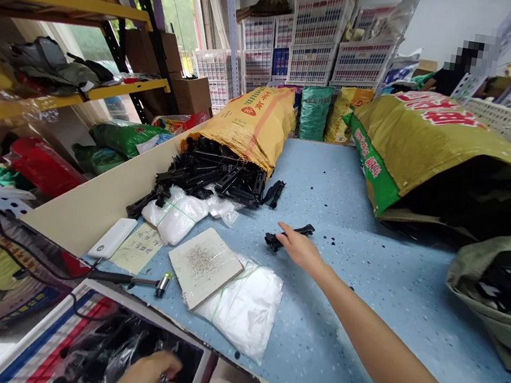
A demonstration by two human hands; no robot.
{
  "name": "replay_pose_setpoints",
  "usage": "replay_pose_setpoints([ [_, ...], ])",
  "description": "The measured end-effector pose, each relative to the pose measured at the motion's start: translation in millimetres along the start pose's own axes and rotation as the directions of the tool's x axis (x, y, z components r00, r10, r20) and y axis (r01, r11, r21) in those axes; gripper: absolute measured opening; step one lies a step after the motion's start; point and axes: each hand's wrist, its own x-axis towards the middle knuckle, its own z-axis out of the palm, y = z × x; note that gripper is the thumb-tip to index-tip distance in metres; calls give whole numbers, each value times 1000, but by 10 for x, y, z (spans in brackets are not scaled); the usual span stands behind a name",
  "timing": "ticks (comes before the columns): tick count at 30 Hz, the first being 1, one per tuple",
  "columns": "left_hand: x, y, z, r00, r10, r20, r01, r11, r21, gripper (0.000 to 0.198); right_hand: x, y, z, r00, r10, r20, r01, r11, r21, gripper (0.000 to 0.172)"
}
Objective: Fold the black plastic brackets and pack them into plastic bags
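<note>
right hand (299,249): reaches out over the bench (387,301); fingers on one black part (303,230); cannot tell whether they pinch it or only rest on it.
black part: lies slantwise mid-bench, apart from the pile (219,176), to its lower right.
left hand (145,380): low, over the crate (92,321); fingers bent, blurred; cannot tell if anything is pinched.
crate: dark things and clear plastic inside.
pile: black pieces at the mouth of the orange sack (261,122); two lie just beside its right edge.
tile (207,264): pale, speckled brown, overlaps a flat white pack (249,312); tied white bag (179,215) up-left, against the pile.
hammer (122,278): left of the tile, near the crate; white device (113,238) and written note (137,247) above it.
right side: olive sack (452,128), mouth open, dark within.
</note>
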Motion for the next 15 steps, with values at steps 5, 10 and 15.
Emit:
replay_pose_setpoints([
  [5,597,919,419,930,276,-245,-287,958,-12,13,-145,2,126,993,113,40,-108,987,-116,39],
  [10,1041,1096,781,912,256,-321,-223,965,136,13,-617,410,-37,978,206,19,-201,970,-138,30],
  [15,1206,906,574,968,89,-234,-139,968,-208,19,-1073,872,-175,951,310,3,-308,944,115,26],
])
